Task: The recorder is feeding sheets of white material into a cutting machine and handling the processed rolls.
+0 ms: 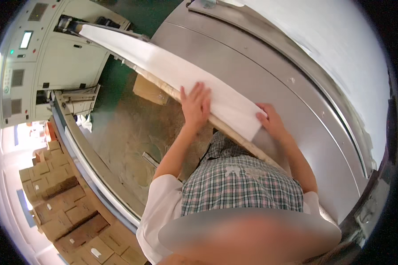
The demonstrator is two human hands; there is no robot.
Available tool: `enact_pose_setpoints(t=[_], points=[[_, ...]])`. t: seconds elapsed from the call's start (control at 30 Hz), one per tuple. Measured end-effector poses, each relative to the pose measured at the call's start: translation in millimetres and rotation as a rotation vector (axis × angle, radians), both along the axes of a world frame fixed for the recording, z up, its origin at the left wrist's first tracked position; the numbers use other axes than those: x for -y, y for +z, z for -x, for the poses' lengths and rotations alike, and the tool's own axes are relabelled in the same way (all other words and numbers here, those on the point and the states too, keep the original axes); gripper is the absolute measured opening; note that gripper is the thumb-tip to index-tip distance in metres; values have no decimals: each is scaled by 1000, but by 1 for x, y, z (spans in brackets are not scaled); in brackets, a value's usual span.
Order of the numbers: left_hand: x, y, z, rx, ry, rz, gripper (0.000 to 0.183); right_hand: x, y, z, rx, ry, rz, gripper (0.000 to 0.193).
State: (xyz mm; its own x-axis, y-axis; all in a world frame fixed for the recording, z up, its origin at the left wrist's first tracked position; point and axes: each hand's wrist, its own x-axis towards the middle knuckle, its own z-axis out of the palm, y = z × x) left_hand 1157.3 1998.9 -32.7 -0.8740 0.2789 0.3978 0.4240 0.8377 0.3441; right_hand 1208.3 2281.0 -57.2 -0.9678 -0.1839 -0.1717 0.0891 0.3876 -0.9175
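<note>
A long white strip of folded, cloth-like sheet (157,62) stretches along the near edge of a grey metal work surface (261,75), from the machine at the far left to my right hand. On its near half rests my left hand (196,106), palm down with the fingers apart. My right hand (273,122) pinches the strip's right end between thumb and fingers. Beneath the strip runs a pale, worn padded edge (227,130), close to my plaid apron (243,187).
A pale machine cabinet (68,64) with a lit display stands at the far left. Below it, a long rail (93,165) runs toward me, with stacked cardboard boxes (68,212) beyond. A flat cardboard piece (149,90) lies on the floor. White material (340,44) spreads at upper right.
</note>
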Motion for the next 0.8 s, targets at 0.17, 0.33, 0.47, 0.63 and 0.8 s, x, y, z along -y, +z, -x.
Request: enact_pose_setpoints(t=[0.17,0.33,0.47,0.63,0.8], points=[[34,28,31,147,-368,-206,25,27,-4,58,-72,-238,73,29],[72,38,170,9,-339,-263,18,-33,-34,104,-213,-666,-408,19],[58,24,304,131,-245,-384,18,-35,-64,107,-188,-863,-599,20],[21,-22,456,-7,-122,-568,20,-17,-64,114,-244,-948,-796,14],[-17,-67,548,68,-98,-848,24,-13,-54,119,-144,-930,-847,12]])
